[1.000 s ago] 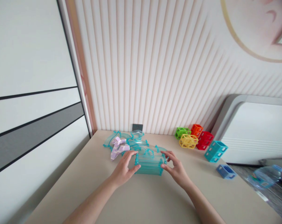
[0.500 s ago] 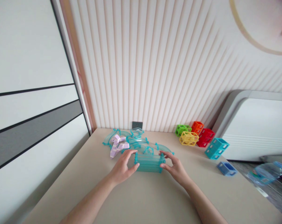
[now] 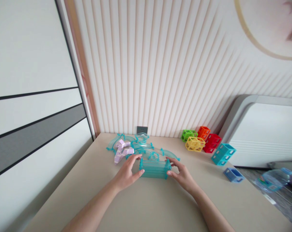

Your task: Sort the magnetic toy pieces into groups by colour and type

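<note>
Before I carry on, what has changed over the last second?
The top teal piece, which looked slightly raised earlier, has come down into line with the teal stack. The left hand and right hand lowered slightly with it; whether they still grip is unclear. The lilac pieces, loose teal pieces and coloured blocks stayed put.

A hand could pass along the tabletop [image 3: 150, 206] at lower centre, between the forearms [image 3: 98, 201]. The teal stack [image 3: 154, 170] bars the middle, with loose teal pieces [image 3: 170, 154] behind it; coloured blocks [image 3: 212, 142] obstruct the area right of centre.
</note>
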`<state>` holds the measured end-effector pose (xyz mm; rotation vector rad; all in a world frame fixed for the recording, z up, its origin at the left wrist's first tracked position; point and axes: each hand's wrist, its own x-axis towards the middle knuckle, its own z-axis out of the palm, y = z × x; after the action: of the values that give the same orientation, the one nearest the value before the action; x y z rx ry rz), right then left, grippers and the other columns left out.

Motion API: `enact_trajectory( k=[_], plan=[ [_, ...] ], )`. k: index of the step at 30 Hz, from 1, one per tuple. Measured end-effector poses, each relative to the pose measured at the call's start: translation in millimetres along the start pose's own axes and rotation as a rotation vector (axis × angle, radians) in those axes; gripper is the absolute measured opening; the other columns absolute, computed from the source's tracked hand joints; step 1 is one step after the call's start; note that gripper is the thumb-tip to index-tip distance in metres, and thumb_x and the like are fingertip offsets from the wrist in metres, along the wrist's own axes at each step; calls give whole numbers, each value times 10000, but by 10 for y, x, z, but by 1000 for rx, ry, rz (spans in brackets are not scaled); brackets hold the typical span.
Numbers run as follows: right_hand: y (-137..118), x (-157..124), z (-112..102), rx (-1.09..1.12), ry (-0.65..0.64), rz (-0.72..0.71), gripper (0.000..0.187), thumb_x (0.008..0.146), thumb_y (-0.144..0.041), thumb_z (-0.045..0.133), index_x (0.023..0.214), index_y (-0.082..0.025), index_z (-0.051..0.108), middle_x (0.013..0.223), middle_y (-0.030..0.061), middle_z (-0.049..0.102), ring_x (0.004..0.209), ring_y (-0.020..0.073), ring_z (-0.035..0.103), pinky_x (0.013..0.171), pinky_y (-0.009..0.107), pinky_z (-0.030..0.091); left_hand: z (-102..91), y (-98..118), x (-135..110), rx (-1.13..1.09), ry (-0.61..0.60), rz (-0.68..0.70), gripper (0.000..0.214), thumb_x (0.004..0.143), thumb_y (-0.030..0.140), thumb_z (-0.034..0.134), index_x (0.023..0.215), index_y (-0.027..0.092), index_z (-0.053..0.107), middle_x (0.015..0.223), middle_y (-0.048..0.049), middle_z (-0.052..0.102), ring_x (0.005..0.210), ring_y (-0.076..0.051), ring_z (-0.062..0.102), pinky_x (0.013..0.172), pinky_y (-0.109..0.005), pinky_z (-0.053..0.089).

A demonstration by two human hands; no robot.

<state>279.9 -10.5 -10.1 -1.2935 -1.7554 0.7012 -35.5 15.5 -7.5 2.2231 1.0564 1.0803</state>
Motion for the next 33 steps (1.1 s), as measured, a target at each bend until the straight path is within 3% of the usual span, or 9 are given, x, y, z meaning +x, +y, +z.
enact_trajectory(
  k=[7,27,33],
  plan=[
    [-23,-21,17,0,-17,28,668,778,-714,705,1236,-228,714,1213,122,738,1003,314,678,937,480,550,-23,-1,-6,-16,-18,-22,485,903,349,644,1359,250,511,1321,-106,658,1160,-269,645,1047,-471,512],
    [-64,-22,40,-71,-28,-33,674,788,-682,714,1272,-212,698,1192,128,721,1008,310,674,946,473,543,-52,22,9,-61,-19,-35,490,888,350,656,1347,255,513,1209,-82,693,1073,-243,680,1003,-444,542],
    [-4,-36,39,-123,-136,4,598,746,-494,826,1264,-226,693,1317,128,674,1222,355,610,1082,530,457,-37,-90,-22,-44,-110,-77,752,806,354,757,1469,273,412,1270,-101,669,1102,-262,671,994,-453,543]
  ],
)
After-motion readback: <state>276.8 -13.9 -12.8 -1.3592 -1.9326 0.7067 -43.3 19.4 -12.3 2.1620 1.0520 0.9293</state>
